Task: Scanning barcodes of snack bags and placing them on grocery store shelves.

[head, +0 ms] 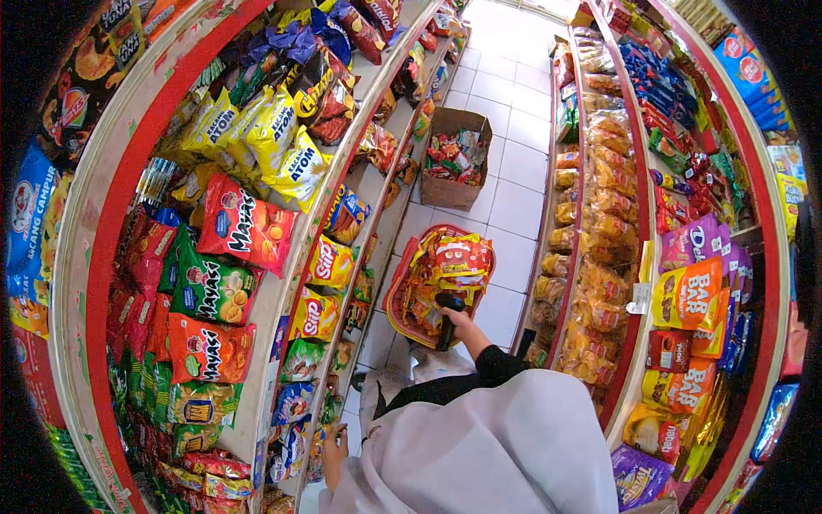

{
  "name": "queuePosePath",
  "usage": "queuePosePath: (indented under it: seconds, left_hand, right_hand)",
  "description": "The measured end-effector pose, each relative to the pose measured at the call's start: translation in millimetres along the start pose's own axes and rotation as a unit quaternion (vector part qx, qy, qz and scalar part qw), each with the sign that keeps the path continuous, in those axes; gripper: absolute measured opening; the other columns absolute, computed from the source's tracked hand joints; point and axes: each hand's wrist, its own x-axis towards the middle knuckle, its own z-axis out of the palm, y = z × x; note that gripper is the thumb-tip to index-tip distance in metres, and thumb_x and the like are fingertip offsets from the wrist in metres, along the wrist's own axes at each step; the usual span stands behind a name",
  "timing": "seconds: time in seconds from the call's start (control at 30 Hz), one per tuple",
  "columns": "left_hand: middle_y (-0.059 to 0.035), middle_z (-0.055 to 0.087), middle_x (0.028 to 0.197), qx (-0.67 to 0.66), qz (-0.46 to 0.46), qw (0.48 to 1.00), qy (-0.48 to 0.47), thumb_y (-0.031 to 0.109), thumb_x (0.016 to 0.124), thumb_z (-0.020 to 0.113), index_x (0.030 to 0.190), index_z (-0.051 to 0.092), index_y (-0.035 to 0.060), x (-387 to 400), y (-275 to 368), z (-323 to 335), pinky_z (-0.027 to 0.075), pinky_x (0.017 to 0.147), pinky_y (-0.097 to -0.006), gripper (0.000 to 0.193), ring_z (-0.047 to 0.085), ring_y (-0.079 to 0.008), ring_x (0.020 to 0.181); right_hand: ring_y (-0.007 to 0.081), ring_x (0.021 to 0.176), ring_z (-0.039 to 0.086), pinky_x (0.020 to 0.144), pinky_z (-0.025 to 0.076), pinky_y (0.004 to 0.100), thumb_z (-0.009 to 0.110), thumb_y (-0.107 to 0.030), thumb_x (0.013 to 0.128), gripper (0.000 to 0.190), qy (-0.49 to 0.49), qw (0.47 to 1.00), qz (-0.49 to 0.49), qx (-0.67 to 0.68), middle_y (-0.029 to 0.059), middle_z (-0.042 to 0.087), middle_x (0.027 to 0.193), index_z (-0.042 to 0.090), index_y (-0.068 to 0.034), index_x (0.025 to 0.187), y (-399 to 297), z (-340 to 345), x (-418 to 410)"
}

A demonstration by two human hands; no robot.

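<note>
My right hand (460,323) is closed around a black handle-shaped object (447,331) above the near side of a red plastic shopping basket (393,283). Whether that object is joined to the basket I cannot tell. Orange and yellow snack packets (457,256) fill the basket, which stands on the floor ahead of me. Low on the left, my left hand (335,453) hangs beside the shelf edge, close to some blue snack bags (287,450). Its fingers are partly bent and half hidden, so a grip on anything does not show clearly.
Shelves with red edges (96,270) line both sides of the narrow aisle. Red and green snack bags (247,221) lean out on the left; bagged snacks (607,225) and biscuit packs (687,292) fill the right. A cardboard box (453,193) of packets sits on white floor tiles (514,199).
</note>
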Motion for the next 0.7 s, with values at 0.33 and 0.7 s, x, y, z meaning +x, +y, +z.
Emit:
queuePosePath:
  seconds: [0.33, 0.7]
  left_hand:
    - [-0.0144, 0.06, 0.094, 0.05, 0.02, 0.998, 0.015, 0.012, 0.081, 0.05, 0.099, 0.058, 0.0026, -22.0, 14.6, -24.2, 0.042, 0.077, -0.0334, 0.022, 0.057, -0.0258, 0.088]
    - [-0.0153, 0.059, 0.093, 0.009, 0.049, 0.997, 0.06, 0.013, 0.082, 0.049, 0.098, 0.058, 0.0035, -0.7, 16.0, -15.7, 0.043, 0.076, -0.0355, 0.021, 0.056, -0.0294, 0.087]
  right_hand:
    - [0.0183, 0.084, 0.051, 0.075, 0.038, 0.0284, 0.056, -0.038, 0.074, 0.047, 0.014, 0.991, -0.133, 0.027, 0.006, 0.054, 0.089, 0.049, -0.004, 0.105, 24.4, -4.0, 56.0]
    - [0.0211, 0.066, 0.057, 0.056, 0.049, 0.0342, 0.059, -0.005, 0.069, 0.029, -0.006, 0.996, -0.088, 0.015, 0.0092, 0.058, 0.077, 0.052, 0.0, 0.097, -10.7, 17.3, -74.2]
